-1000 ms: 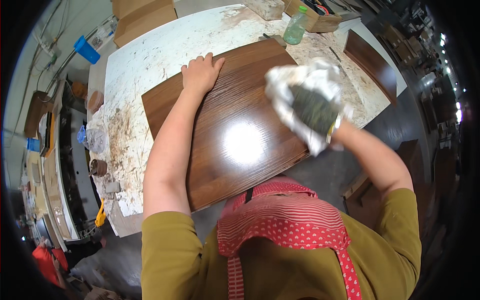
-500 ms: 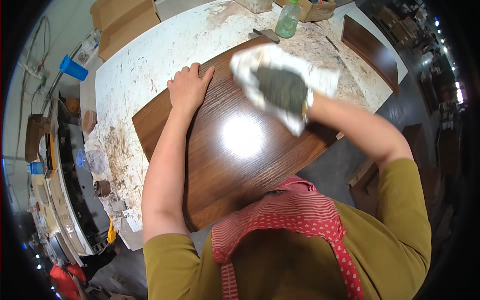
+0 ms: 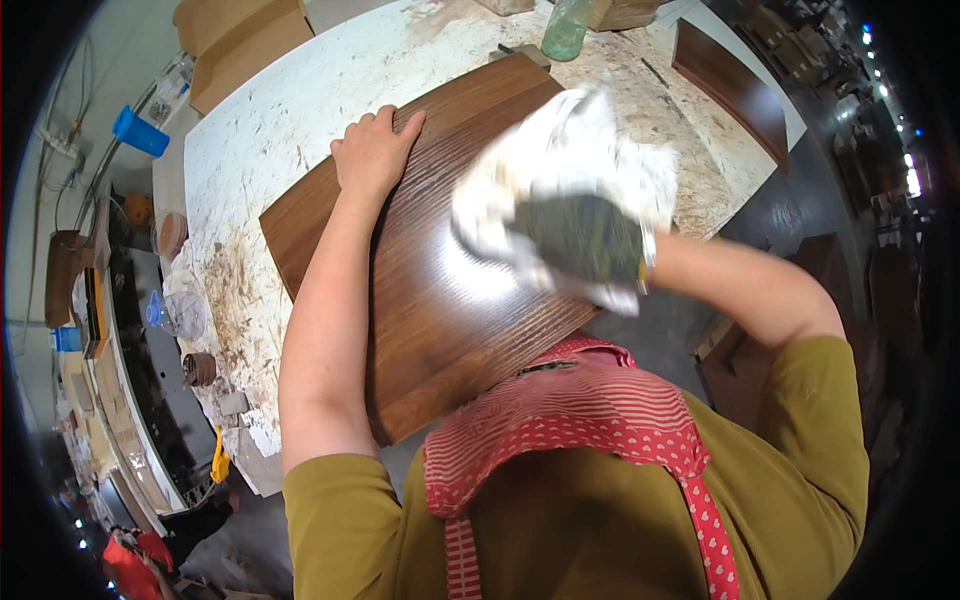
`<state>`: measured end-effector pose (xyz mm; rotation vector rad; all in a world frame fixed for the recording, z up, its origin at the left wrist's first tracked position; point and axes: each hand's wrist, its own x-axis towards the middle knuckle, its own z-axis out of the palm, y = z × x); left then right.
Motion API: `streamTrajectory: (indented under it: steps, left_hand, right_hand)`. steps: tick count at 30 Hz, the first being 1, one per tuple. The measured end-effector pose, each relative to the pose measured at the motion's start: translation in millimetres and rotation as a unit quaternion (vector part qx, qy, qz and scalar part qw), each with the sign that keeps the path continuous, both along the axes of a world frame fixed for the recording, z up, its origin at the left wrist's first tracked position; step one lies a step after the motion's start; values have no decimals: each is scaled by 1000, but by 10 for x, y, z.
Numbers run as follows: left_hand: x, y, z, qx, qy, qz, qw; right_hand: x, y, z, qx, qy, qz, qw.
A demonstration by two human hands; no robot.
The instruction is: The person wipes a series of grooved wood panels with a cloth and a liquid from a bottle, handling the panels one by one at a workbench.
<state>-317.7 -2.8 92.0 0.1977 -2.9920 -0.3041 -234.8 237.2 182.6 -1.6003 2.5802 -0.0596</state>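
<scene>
A dark brown wooden board [image 3: 440,350] with a glossy, grained face lies slanted before me, a bright light reflected on it. My left hand [image 3: 376,155] is bare and holds the board's far left edge, fingers bent over it and thumb stretched along it. On my right hand [image 3: 580,240] is a dark green glove; it grips a bunched white cloth [image 3: 570,150] over the board's right part. The cloth is blurred by motion and hides that part of the board. The gloved fingers are partly covered by the cloth.
The board rests on a stained white table [image 3: 240,150]. A green bottle [image 3: 567,32] and a second brown panel [image 3: 735,90] stand toward the far right. At left are a cardboard box [image 3: 240,50], a blue cup [image 3: 141,132] and a clear plastic bottle [image 3: 186,314].
My right hand and the cloth have swept nearer to me and slightly right, and the cloth has spread out more. My left hand stays on the board's edge.
</scene>
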Motion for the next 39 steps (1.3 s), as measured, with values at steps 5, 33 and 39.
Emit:
streamTrajectory:
  steps: [5, 33, 39]
  left_hand:
    - [-11, 88, 87, 5, -17, -13, 1000]
    - [-298, 950, 294, 400, 97, -158, 898]
    - [-231, 2439, 641, 332, 227, -297, 866]
  right_hand:
    - [-523, 1112, -538, -419, -484, -80, 764]
    - [-1231, 2422, -636, -585, -566, -245, 528]
    - [-1288, 2377, -393, -599, -470, -304, 573]
